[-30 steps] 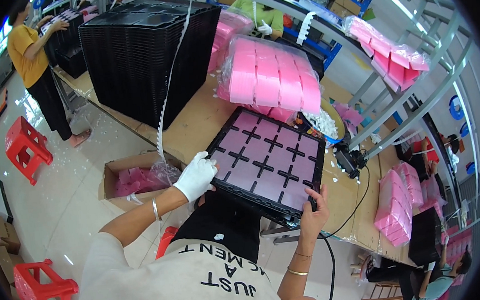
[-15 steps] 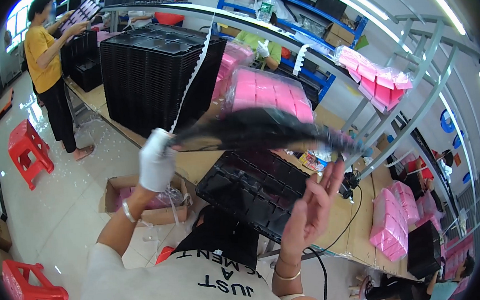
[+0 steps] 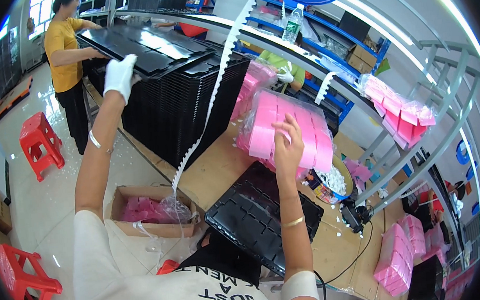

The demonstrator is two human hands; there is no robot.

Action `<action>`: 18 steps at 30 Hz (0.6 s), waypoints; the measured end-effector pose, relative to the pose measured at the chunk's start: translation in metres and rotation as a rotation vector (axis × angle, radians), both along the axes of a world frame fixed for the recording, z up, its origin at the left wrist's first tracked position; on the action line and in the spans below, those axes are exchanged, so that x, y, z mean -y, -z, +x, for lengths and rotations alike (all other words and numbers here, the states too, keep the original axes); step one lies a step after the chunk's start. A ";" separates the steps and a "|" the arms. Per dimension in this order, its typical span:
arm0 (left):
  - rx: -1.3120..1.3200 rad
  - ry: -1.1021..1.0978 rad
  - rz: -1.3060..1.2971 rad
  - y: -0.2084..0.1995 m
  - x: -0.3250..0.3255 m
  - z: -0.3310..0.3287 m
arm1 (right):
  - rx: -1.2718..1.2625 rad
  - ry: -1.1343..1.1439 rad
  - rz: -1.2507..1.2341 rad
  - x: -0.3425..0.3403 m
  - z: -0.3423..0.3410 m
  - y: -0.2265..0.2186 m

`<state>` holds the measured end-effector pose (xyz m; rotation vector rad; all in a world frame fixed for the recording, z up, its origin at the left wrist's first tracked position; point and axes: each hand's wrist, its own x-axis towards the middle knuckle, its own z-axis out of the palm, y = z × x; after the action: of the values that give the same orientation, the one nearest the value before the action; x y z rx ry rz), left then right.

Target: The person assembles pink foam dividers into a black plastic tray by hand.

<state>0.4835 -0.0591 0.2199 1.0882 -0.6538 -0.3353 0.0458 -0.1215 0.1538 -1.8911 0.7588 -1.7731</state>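
Note:
My left hand [image 3: 120, 79], in a white glove, grips the near edge of a thin black plastic tray [image 3: 153, 44]. The tray lies tilted over the top of a tall stack of black trays [image 3: 178, 115]. My right hand [image 3: 289, 146] is bare and raised, its fingers apart and holding nothing. Behind it stands a bundle of pink pieces wrapped in clear plastic [image 3: 260, 123]; whether the hand touches it I cannot tell. Below, another black tray [image 3: 245, 211] rests at the table edge in front of me.
A cardboard box [image 3: 122, 215] with pink material sits at left, below the table. A co-worker in a yellow shirt [image 3: 62, 42] stands beyond the stack. Red stools [image 3: 41, 143], a grey metal rack [image 3: 439, 72], a tub of white scraps [image 3: 332, 181] and a hanging white toothed strip [image 3: 213, 101] surround the table.
My left hand has carried the black tray up and left onto the stack. My right hand, once near the tray's other end, has moved up and slightly left. The view has shifted.

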 end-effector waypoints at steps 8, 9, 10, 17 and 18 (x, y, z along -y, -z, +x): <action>0.751 -0.753 0.184 0.034 0.053 -0.030 | -0.173 -0.103 -0.189 0.112 0.095 -0.044; 0.903 -0.814 0.164 0.033 0.051 -0.033 | -0.172 -0.113 -0.176 0.119 0.110 -0.048; 1.053 -0.860 0.218 0.038 0.056 -0.035 | -0.216 -0.092 -0.247 0.125 0.127 -0.053; 1.178 -0.637 0.226 0.025 0.066 -0.069 | -0.276 -0.116 -0.384 0.144 0.164 -0.038; 1.185 -0.633 0.225 0.024 0.071 -0.064 | -0.249 -0.120 -0.362 0.144 0.164 -0.039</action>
<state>0.4196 -0.1305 0.1961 1.6123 -1.2553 0.8834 0.2101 -0.2653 0.1925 -2.3723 0.4106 -1.7082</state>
